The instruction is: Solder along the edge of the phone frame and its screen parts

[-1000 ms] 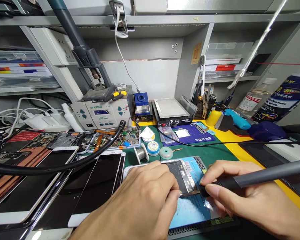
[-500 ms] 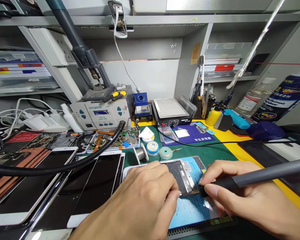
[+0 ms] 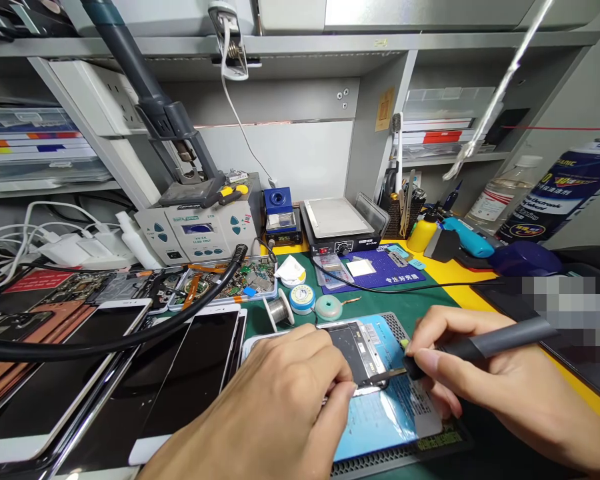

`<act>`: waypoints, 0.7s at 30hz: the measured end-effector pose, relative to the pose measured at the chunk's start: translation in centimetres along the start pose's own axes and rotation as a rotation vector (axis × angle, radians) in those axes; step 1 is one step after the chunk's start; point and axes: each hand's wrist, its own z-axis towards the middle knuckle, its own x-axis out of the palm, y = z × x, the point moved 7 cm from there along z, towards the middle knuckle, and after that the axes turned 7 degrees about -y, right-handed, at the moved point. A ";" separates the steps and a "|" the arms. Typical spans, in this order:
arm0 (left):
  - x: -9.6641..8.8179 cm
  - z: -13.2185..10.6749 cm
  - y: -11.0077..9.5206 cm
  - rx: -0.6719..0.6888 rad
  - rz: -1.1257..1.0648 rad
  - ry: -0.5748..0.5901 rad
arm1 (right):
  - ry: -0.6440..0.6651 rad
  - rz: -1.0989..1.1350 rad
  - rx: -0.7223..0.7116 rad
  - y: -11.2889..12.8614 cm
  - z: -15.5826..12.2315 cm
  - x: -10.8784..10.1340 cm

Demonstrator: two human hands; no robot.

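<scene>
Opened phone [image 3: 361, 353]: left hand [image 3: 285, 407] pinches its lower edge, right hand [image 3: 485, 380] grips soldering iron [image 3: 480, 348]; soldering underway, steady tip needed.

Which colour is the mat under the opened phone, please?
Light blue; the mat under the opened phone shows best in the head view.

bench [image 3: 430, 303] | green mat | phones [image 3: 200, 367] | solder spool [image 3: 279, 310] | blue pad [image 3: 380, 273]

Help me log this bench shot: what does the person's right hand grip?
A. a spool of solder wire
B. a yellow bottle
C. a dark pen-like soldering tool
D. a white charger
C: the right hand grips a dark soldering tool like a pen, its tip at the opened phone steadied by the left hand.
</scene>
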 end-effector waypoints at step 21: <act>-0.5 0.4 0.3 -0.087 -0.077 -0.012 | 0.150 0.408 0.163 -1.9 2.4 0.4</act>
